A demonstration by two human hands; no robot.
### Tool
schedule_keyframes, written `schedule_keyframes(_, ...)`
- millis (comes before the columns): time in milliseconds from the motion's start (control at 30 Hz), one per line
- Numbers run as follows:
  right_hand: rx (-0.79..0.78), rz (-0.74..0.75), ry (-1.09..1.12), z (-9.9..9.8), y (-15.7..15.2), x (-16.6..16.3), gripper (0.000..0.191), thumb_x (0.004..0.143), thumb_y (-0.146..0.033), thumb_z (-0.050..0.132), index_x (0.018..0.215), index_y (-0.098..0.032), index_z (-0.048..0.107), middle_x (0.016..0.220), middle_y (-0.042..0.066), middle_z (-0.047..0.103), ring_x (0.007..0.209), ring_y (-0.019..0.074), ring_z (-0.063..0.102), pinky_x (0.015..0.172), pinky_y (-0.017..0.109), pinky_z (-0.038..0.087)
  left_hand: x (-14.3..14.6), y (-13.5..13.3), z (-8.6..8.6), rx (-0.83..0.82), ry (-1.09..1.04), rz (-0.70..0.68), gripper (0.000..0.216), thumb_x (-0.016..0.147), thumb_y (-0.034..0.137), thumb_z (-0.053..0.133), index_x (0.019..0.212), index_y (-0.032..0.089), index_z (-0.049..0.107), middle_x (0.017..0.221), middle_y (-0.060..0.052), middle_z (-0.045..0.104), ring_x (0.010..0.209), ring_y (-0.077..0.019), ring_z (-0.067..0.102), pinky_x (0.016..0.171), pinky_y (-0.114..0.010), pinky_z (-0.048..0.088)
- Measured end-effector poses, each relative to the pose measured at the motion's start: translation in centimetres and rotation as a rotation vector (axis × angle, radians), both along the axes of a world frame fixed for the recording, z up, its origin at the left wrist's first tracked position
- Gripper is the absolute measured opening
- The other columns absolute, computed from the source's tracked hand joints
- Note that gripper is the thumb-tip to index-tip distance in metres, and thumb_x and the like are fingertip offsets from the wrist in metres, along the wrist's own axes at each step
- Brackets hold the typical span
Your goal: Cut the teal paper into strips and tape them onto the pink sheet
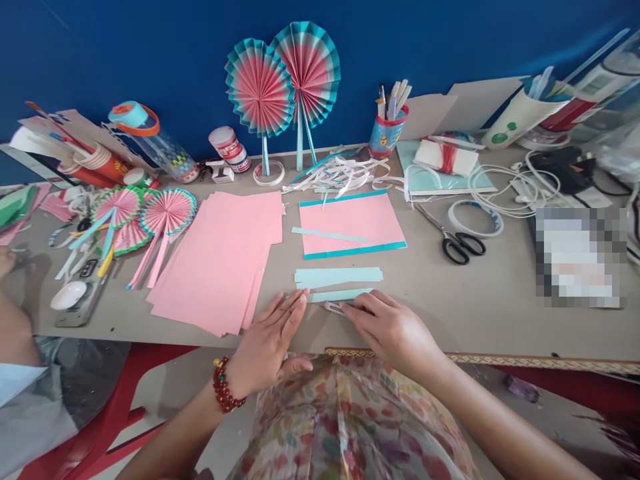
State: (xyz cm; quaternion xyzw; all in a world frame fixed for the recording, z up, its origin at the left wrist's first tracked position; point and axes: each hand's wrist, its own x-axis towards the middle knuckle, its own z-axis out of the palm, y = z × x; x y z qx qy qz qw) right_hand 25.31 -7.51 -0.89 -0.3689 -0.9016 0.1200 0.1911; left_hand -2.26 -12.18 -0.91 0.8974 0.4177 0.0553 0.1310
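Observation:
My left hand (273, 343) lies with its fingers stretched out on the table, fingertips at the left end of a light-blue paper strip (340, 295). At that strip's right end, my right hand (393, 323) has its fingers curled down around a small pale tool (334, 307). The tool looks like a small cutter, and its rear part is hidden under the fingers. Just beyond lie more light-blue strips (340, 276) in a short stack. Farther back is a pink sheet (350, 217) with teal bands along two edges and a loose pale strip (327, 235) across it.
A fanned stack of pink paper (215, 260) lies left of my hands. Black-handled scissors (463, 247) and a tape roll (475, 219) are to the right. Paper fans (305, 73) lean on the blue wall behind paper scraps (340, 172). Another person's arm (15, 313) shows at far left.

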Motion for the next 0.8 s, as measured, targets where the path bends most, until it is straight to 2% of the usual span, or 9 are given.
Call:
schedule_keyframes(200,0.036,0.019,0.005,-0.2,-0.3,-0.2,0.027,0.097,-0.012,0.046,0.108,-0.016,0.071,0.087,0.008,0.064,0.081,0.0167,0.058,0.070,0.027,0.051,0.3,0.0,-0.1,0.026,0.025,-0.015,0.101,0.091,0.077,0.020,0.157,0.007,-0.013,0.161,-0.021,0.021,0.152,-0.0301,0.017,0.123,-0.051,0.017)
schedule_keyframes(367,0.052,0.014,0.004,-0.3,-0.6,-0.3,0.027,0.097,-0.010,0.045,0.109,-0.014,0.070,0.087,0.008,0.065,0.079,0.0172,0.057,0.070,0.028,0.052,0.1,0.0,-0.2,0.007,0.010,-0.022,0.101,0.092,0.077,0.020,0.157,0.007,-0.013,0.162,-0.020,0.018,0.152,-0.0299,0.016,0.123,-0.051,0.015)
schedule_keyframes(533,0.049,0.024,0.004,-0.1,-0.4,-0.2,0.028,0.097,-0.012,0.045,0.107,-0.017,0.071,0.087,0.008,0.065,0.080,0.0167,0.058,0.071,0.027,0.053,0.0,-0.1,0.0,-0.019,-0.012,-0.002,0.098,0.093,0.075,0.018,0.157,0.008,-0.015,0.162,-0.019,0.019,0.152,-0.0297,0.018,0.123,-0.051,0.017)
schedule_keyframes(700,0.027,0.011,0.000,0.1,-0.3,-0.2,0.030,0.096,-0.009,0.045,0.109,-0.018,0.071,0.088,0.007,0.065,0.080,0.0166,0.058,0.069,0.027,0.052,-0.7,-0.4,0.5,-0.025,-0.006,0.039,0.090,0.097,0.069,0.018,0.158,0.009,-0.010,0.163,-0.018,0.019,0.152,-0.0288,0.019,0.123,-0.050,0.017)
schedule_keyframes(800,0.021,0.011,-0.012,0.1,-0.4,-0.3,0.029,0.097,-0.010,0.045,0.107,-0.018,0.071,0.087,0.007,0.065,0.081,0.0167,0.058,0.070,0.027,0.052,-1.1,-0.5,0.3,-0.015,0.042,0.020,0.094,0.095,0.072,0.023,0.158,0.008,-0.007,0.162,-0.017,0.020,0.152,-0.0292,0.018,0.124,-0.049,0.016)
